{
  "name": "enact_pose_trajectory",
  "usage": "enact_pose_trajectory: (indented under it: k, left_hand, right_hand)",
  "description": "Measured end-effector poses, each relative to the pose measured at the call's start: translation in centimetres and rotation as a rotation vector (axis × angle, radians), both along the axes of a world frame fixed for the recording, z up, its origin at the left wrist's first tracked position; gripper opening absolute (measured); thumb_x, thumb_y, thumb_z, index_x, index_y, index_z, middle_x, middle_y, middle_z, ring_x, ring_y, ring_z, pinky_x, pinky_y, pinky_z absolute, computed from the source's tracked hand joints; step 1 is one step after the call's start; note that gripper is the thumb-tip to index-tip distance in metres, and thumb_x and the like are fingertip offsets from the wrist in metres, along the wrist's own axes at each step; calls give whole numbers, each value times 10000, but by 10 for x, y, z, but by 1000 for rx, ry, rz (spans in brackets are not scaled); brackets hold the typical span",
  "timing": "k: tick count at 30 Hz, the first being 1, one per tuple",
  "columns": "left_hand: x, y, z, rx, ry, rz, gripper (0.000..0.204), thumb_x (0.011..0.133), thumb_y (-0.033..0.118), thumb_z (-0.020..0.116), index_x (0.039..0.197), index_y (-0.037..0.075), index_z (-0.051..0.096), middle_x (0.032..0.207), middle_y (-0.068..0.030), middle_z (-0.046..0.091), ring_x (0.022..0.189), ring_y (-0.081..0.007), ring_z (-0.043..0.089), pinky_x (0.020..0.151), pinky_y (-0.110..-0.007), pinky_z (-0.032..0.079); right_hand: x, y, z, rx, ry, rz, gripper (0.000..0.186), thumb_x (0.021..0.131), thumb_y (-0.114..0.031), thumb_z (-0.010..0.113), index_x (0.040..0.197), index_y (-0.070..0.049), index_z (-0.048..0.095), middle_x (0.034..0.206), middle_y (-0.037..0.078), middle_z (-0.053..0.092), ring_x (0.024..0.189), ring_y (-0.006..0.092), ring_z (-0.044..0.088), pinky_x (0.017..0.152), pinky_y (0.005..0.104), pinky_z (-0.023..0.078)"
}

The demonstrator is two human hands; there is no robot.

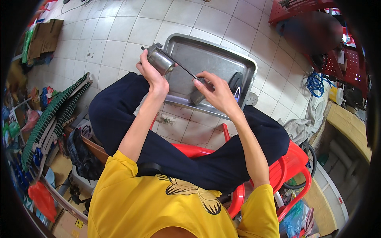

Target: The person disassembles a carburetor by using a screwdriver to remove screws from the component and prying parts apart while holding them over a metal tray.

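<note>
Motor housing [160, 60], a small grey metal cylinder, sits in the upper middle of the frame, gripped in the left hand [151, 75] with the fingers curled around its body. Its long axis slants from the upper left, where a stubby end piece points toward the floor tiles, down to the lower right. From that lower end a thin dark rod [183, 68] runs on the same slant toward the right hand [216, 89], whose thumb and fingertips are pinched together on the rod's far end. Both hands hover over a dented metal tray [222, 59] lying on the tiled floor [119, 27]. A dark oval part [235, 81] rests in the tray just beyond the right hand. The person sits cross-legged on a red plastic chair [293, 162].
</note>
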State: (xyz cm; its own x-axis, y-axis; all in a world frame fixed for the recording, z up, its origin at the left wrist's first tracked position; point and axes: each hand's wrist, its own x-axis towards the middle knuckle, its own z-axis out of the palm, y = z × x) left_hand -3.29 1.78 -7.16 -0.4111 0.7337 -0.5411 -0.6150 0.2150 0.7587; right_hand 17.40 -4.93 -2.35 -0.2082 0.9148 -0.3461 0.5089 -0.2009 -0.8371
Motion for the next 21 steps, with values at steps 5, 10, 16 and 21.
enact_pose_trajectory:
  k: [5, 10, 16, 21]
  left_hand:
    - [-1, 3, -5, 17, -17, 0, 572, 983, 436, 645, 1277, 63, 325, 1196, -151, 518, 963, -298, 669, 591, -554, 652]
    - [1, -1, 0, 6, -18, -3, 575, 981, 430, 647, 1285, 64, 324, 1196, -153, 519, 967, -297, 670, 590, -566, 651]
    - [3, 0, -2, 27, -25, -4, 569, 986, 430, 641, 1282, 59, 327, 1195, -155, 518, 966, -296, 669, 584, -571, 651]
    - [-1, 0, -5, 13, -34, -16, 578, 977, 433, 652, 1286, 58, 338, 1198, -150, 506, 975, -287, 660, 593, -558, 653]
  right_hand:
    - [3, 12, 28, -337, 202, -34, 387, 1136, -367, 488, 1237, -56, 694, 836, 56, 683, 634, 95, 555, 545, 276, 463]
    - [11, 11, 28, -386, 383, -62, 331, 1125, -287, 518, 1335, -66, 647, 894, 36, 715, 704, 70, 570, 590, 250, 479]
    - [13, -2, -5, -56, 130, -115, 501, 921, -276, 831, 1334, -62, 645, 929, 27, 676, 819, 85, 573, 738, 281, 506]
    - [11, 3, -2, -214, 30, -66, 490, 899, -331, 856, 1245, -26, 689, 879, 45, 680, 830, 115, 628, 764, 304, 522]
